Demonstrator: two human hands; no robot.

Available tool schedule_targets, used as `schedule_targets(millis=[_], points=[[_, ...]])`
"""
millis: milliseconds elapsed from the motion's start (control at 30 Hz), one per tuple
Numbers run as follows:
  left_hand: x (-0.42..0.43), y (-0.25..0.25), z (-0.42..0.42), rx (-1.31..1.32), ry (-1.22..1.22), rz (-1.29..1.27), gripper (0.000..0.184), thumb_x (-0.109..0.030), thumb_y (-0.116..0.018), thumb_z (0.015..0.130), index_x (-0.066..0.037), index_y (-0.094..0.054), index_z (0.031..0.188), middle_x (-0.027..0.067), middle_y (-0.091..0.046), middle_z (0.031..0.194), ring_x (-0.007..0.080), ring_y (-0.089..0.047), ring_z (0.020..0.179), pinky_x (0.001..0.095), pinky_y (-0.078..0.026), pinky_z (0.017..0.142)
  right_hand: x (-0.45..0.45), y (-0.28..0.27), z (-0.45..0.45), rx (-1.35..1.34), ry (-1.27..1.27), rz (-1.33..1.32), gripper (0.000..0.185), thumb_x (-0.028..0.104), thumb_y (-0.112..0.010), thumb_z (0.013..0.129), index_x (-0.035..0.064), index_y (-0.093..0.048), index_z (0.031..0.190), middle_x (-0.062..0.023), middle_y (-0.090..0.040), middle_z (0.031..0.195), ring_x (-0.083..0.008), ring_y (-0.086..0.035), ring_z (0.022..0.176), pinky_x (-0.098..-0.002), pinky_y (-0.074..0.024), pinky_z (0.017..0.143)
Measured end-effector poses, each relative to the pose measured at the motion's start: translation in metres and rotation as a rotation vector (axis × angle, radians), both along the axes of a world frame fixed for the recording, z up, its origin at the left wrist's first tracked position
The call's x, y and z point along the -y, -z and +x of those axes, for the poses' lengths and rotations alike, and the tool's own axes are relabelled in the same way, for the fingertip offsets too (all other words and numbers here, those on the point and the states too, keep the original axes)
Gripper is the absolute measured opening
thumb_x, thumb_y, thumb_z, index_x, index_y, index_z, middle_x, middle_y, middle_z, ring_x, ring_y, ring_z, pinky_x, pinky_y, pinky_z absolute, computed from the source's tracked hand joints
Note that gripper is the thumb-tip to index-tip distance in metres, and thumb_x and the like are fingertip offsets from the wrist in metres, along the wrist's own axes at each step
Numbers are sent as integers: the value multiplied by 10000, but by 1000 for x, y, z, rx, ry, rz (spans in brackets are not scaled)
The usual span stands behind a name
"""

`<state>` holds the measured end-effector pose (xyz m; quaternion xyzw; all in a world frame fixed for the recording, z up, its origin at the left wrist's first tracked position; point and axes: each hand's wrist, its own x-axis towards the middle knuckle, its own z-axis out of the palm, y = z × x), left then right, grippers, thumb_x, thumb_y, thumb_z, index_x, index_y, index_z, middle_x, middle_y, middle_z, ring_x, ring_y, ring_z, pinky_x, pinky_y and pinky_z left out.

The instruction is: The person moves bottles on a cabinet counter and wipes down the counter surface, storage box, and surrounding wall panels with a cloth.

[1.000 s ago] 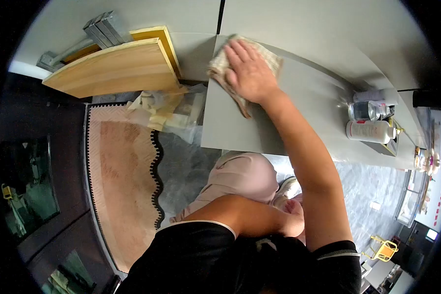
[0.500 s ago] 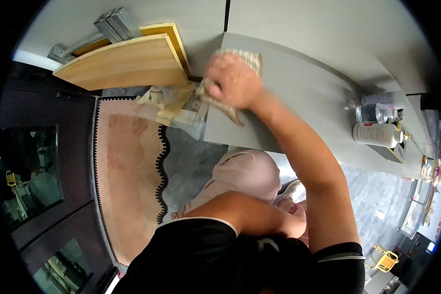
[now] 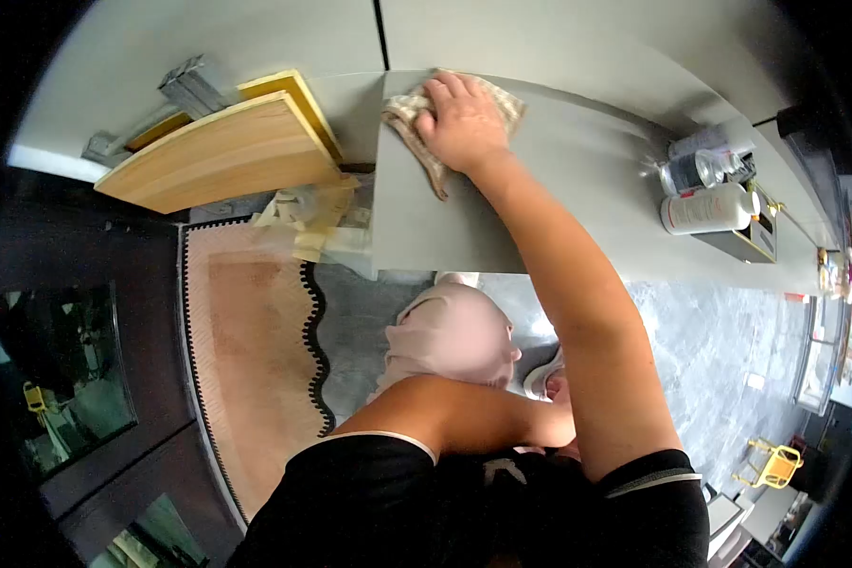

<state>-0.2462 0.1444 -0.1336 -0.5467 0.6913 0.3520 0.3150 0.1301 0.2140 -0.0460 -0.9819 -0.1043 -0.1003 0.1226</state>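
My right hand presses a beige-and-brown checked cloth against the grey surface, near its left end and back edge. The fingers lie over the cloth, with the thumb out to the left. One hemmed edge of the cloth hangs towards me below the hand. My left arm crosses low in front of my body. Of my left hand only a part shows beside my right forearm; its fingers are hidden.
Bottles, among them a white one and a clear one, stand by a dark box on the right. Wooden boards lean left of the surface, above crumpled yellowish wrapping. A pinkish mat lies on the floor.
My right hand has moved the cloth towards the back edge of the surface, and the fingers now lie flatter on it. The view has shifted, and my left hand is more covered.
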Motion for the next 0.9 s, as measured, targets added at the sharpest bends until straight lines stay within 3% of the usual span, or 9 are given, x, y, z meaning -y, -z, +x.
schedule_targets(millis=[100,167,333,500,700,733,767,867,900], points=[[-3,1,-7,-29,-22,17,474,-345,-523,874,-96,-558,1275,89,-564,1292,297,-528,1154,516,-403,900,-13,1,-2,21,83,-85,508,338,-433,904,65,-472,1331,-114,-432,1408,-249,-374,1316,-394,-268,1121],[-4,-4,-19,-79,-13,-15,471,-344,-523,873,-96,-561,1272,88,-566,1290,296,-528,1153,515,-403,898,-31,3,6,97,-70,-138,480,308,-439,902,71,-483,1317,-104,-458,1383,-246,-380,1307,-411,-288,1106],[-3,-16,-40,-165,-21,-64,466,-344,-525,871,-97,-569,1265,86,-569,1286,294,-529,1151,513,-403,893,-54,11,31,63,-82,-29,482,317,-367,924,82,-488,1327,-56,-474,1398,-219,-383,1311,-332,-286,1112],[-13,-11,-23,-162,-107,-76,461,-343,-527,869,-98,-577,1257,85,-572,1282,292,-529,1149,512,-404,889,-26,16,26,104,-91,103,453,308,-408,888,109,-561,1265,-30,-496,1379,-218,-430,1277,-347,-332,1090],[-26,-7,-2,-125,-254,-128,455,-342,-530,867,-100,-587,1248,82,-576,1277,290,-530,1147,510,-404,883,75,18,-6,186,122,134,413,243,-477,847,108,-588,1221,-55,-542,1316,-262,-464,1241,-374,-368,1053],[-27,5,-8,-61,-385,-182,390,-303,-579,839,-126,-654,1178,57,-614,1215,282,-554,1093,493,-403,827,93,17,-16,167,170,93,434,264,-471,847,97,-584,1232,-69,-528,1335,-260,-440,1267,-372,-349,1072],[-46,-23,21,-157,-273,-213,382,-269,-625,805,-140,-674,1162,43,-643,1141,269,-572,1035,493,-401,779,110,15,-24,150,220,53,457,285,-466,847,87,-580,1243,-83,-514,1354,-259,-417,1292,-369,-329,1091],[-53,2,9,-78,-504,-368,422,-234,-678,774,-137,-664,1184,85,-640,1155,278,-581,1015,493,-402,771,119,25,-35,142,352,-129,506,333,-437,878,114,-504,1330,-78,-442,1425,-267,-387,1322,-466,-282,1102],[-52,-1,22,-195,-408,-209,423,-231,-689,769,-130,-665,1178,98,-635,1171,291,-588,1014,495,-405,778,111,31,-38,187,462,-261,524,340,-429,882,131,-472,1361,-75,-412,1451,-289,-384,1320,-516,-274,1091]])
